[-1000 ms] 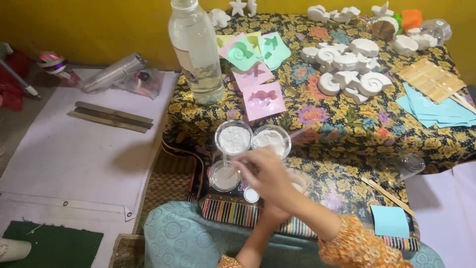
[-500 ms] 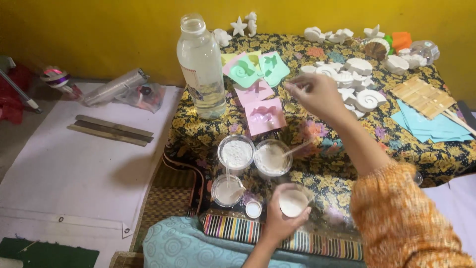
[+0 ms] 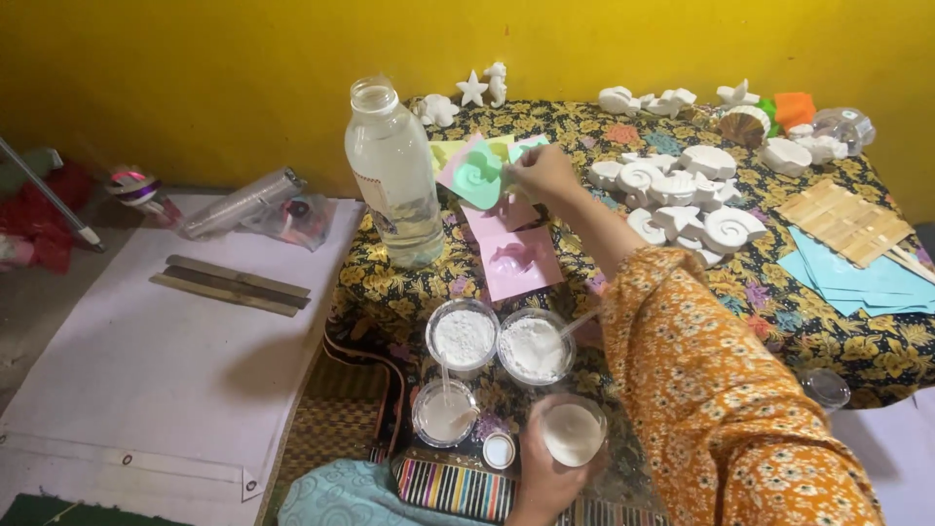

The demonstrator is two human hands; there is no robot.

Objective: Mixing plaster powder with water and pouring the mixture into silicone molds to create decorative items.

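Right, starting big: the low table (image 3: 857, 360) under its flowered cloth fills the right of the view, with the tall clear water bottle (image 3: 394, 175) standing uncapped at about ten o'clock on it, full enough that I'd judge it heavy and a touch top-heavy. Over at one o'clock sits a cluster of white plaster shells (image 3: 682, 195), stiff but chippy by the look of them. Now the action: the right hand (image 3: 545, 175) is stretched out to twelve o'clock, fingers pinched narrow on the edge of the mint-green shell mould (image 3: 477, 175), tipping it up off the stack. That mould reads as thin and light, probably bendy, so the rim is the sensible place to take it; a squeeze on the middle could buckle the shape. Just below it lies the pink mould (image 3: 521, 261), flat on the cloth. Nearer in, two clear cups of white powder (image 3: 465, 336) stand side by side at around seven o'clock, one with a stick leaning in it. Down at six o'clock the left hand (image 3: 541, 477) is wrapped around the small cup of white liquid (image 3: 573, 433), gripping its wall from below, upright. It looks a flimsy, light cup with a sloshy load, so a gentle hold low on the side suits it. Smallest of all, a little white cap (image 3: 499, 450) sits just beside that hand.
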